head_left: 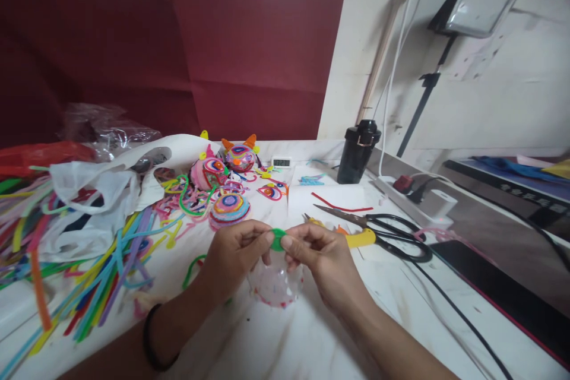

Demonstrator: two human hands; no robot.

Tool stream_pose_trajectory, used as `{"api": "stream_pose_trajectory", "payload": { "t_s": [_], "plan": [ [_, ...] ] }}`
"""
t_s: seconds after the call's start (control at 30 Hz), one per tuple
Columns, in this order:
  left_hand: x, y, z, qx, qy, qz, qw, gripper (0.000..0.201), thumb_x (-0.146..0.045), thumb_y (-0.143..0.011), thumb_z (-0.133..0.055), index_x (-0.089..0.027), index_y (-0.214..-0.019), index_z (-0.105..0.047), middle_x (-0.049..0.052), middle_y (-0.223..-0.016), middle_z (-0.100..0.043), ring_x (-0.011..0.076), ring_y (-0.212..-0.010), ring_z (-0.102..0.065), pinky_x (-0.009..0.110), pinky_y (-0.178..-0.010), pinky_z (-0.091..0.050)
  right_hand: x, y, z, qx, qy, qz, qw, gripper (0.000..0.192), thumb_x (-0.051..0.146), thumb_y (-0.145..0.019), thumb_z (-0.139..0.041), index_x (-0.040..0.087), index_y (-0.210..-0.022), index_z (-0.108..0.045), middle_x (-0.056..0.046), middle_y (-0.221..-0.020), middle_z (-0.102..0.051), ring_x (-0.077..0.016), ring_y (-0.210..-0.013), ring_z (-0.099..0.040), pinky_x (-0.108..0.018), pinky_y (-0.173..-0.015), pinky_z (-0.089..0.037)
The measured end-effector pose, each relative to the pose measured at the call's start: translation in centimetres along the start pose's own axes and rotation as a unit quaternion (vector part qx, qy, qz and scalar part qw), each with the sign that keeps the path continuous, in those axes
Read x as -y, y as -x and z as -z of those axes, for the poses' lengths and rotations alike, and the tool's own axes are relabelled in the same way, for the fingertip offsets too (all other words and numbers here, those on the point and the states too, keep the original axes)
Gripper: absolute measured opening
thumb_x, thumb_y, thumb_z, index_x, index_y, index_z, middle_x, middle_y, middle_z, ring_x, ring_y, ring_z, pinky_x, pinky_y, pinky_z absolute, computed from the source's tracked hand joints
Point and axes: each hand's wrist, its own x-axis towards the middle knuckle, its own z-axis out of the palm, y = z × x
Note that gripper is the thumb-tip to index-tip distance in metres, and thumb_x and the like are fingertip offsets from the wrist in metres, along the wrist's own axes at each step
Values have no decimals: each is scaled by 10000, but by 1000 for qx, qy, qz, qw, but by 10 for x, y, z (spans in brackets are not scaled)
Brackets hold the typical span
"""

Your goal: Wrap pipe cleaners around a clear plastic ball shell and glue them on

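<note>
A small green disc (278,240), fuzzy like a coiled pipe cleaner, is pinched by its two sides between my hands. My left hand (238,252) grips its left edge with thumb and fingertips. On the opposite edge my right hand (323,252) does the same. Just below the disc stands a clear plastic dome (276,290) with red specks around its lower rim, partly hidden by my fingers. A striped ball (230,211) covered in coloured coils sits beyond my left hand. Scissors with black handles (396,234) lie to the right of my right hand.
Many coloured pipe cleaners (107,273) and a white plastic bag (84,208) cover the left side. Decorated balls (240,157) sit at the back beside a small digital clock (281,162). A black bottle (358,151), power strip (427,205) and dark phone-like slab (503,297) are rightward.
</note>
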Motion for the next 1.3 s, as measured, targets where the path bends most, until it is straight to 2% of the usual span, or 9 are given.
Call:
{"api": "stream_pose_trajectory", "payload": {
  "t_s": [0.17,0.37,0.53,0.8,0.97,1.13,1.3],
  "plan": [
    [5,-1,-5,33,60,35,997,247,-390,-757,-628,-154,-828,-617,-31,-519,-603,87,-406,-492,174,-369,-355,1,0,0,-4,-17,-10,1000,310,372,-547,-862,134,-639,-686,9,-482,-647,-83,-399,-553,-179,-411,-473],
    [0,-1,-4,17,38,48,998,247,-397,-720,-633,-152,-736,-603,-32,-490,-592,64,-362,-432,168,-347,-314,2,1,-2,3,-28,-23,999,364,435,-545,-852,129,-649,-684,-5,-501,-658,-89,-426,-564,-174,-405,-476],
    [-3,-2,0,27,12,49,998,245,-399,-727,-629,-155,-731,-615,-25,-503,-605,67,-372,-440,177,-364,-334,1,-1,0,2,-21,-21,1000,349,437,-567,-829,132,-651,-681,15,-484,-626,-81,-400,-527,-182,-386,-465],
    [-1,-2,-5,14,57,40,997,347,-421,-735,-620,-118,-880,-705,-7,-512,-598,117,-453,-539,198,-386,-397,-1,-1,0,16,-23,-41,999,302,404,-603,-795,134,-641,-665,38,-462,-579,-72,-370,-492,-195,-390,-448],
    [-4,-1,-3,21,26,41,999,314,-420,-743,-601,-127,-780,-708,-5,-492,-599,93,-404,-490,199,-392,-392,-1,-2,1,18,-33,-48,998,284,385,-589,-801,137,-629,-668,43,-456,-563,-69,-379,-474,-187,-381,-430],
    [-7,1,1,53,-28,25,998,277,-368,-783,-569,-141,-646,-653,-12,-498,-584,80,-403,-477,184,-396,-375,1,-2,2,38,-38,-58,997,245,350,-620,-777,133,-623,-663,44,-453,-564,-63,-374,-466,-177,-379,-406],
    [-4,0,3,71,-55,6,996,270,-337,-818,-546,-152,-649,-644,-26,-489,-566,80,-417,-482,175,-406,-369,2,-1,4,61,-30,-66,995,257,353,-618,-783,132,-615,-651,43,-461,-565,-63,-376,-460,-180,-374,-393]
  ]
}}
